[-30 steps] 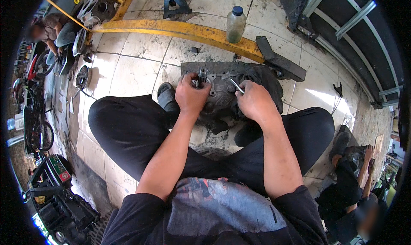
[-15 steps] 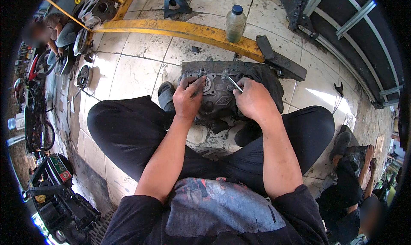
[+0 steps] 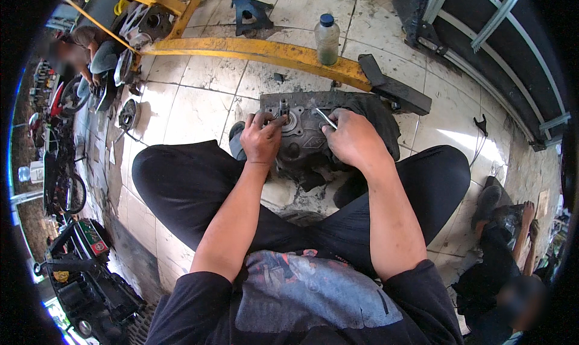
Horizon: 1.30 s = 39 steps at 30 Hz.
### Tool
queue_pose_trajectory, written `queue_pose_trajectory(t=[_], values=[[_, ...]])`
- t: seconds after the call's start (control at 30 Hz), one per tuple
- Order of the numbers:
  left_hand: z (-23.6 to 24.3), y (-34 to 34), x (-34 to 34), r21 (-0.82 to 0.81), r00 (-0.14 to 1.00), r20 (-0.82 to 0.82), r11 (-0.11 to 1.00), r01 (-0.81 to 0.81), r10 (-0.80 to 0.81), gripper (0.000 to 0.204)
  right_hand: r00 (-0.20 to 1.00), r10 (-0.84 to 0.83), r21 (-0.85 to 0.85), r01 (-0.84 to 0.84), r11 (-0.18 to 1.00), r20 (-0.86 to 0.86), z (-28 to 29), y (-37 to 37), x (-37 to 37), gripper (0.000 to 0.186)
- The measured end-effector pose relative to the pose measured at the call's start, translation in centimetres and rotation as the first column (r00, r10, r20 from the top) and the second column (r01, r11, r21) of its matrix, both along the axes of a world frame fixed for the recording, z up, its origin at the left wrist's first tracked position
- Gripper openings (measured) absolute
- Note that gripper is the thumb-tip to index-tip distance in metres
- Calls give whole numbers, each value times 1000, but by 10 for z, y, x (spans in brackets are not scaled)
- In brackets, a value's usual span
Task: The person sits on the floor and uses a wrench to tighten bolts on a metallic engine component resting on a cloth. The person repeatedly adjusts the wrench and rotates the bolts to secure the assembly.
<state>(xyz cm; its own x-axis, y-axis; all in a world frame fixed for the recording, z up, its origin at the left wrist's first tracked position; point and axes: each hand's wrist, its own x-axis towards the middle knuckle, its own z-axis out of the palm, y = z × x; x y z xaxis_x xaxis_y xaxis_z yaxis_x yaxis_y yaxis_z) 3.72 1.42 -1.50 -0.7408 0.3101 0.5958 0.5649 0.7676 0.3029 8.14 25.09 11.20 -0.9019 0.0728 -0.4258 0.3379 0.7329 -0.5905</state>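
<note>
A dark, grimy metal engine casing (image 3: 310, 141) rests on a flat dark slab (image 3: 271, 100) on the floor between my bent legs. My left hand (image 3: 262, 139) is at the casing's left side, its fingers curled together by a round bearing seat (image 3: 294, 122). Whatever those fingers may pinch is hidden. My right hand (image 3: 357, 137) grips a slim silver rod-like tool (image 3: 326, 118), its far end slanting up and left over the casing's top face. Beside that hand, a black cloth (image 3: 386, 119) is bunched over the casing's right end.
Beyond the casing runs a yellow steel beam (image 3: 241, 48), with a capped bottle (image 3: 327, 40) by it and a black square-section arm (image 3: 401, 95) at its right end. A blue stand (image 3: 250, 13) is farther off. Other people sit at far left and lower right.
My view has shifted slightly. The silver tool's end has moved a little over the casing, and my left fingers have shifted slightly by the bearing seat.
</note>
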Motion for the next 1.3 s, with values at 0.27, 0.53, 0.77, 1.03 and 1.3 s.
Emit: queue_pose_trajectory(t=[0.27,0.53,0.77,1.03,1.3], values=[[3,3,11,-85,996,33,993,-76,79,17,1000,-9,18,9,1000,-24,-5,10,2,35],[44,39,17,-114,588,683,858,-501,434,34,999,-23,20,23,1000,-28,-2,10,6,34],[19,35,12,-94,681,607,888,-451,410,39,1000,-17,33,17,999,-15,-7,12,6,32],[17,26,11,-131,750,565,935,-329,343,29,999,1,27,0,1000,-32,-18,4,3,26],[16,14,2,-61,729,641,962,-265,242,23,998,58,26,-57,998,-32,-38,-30,2,26]])
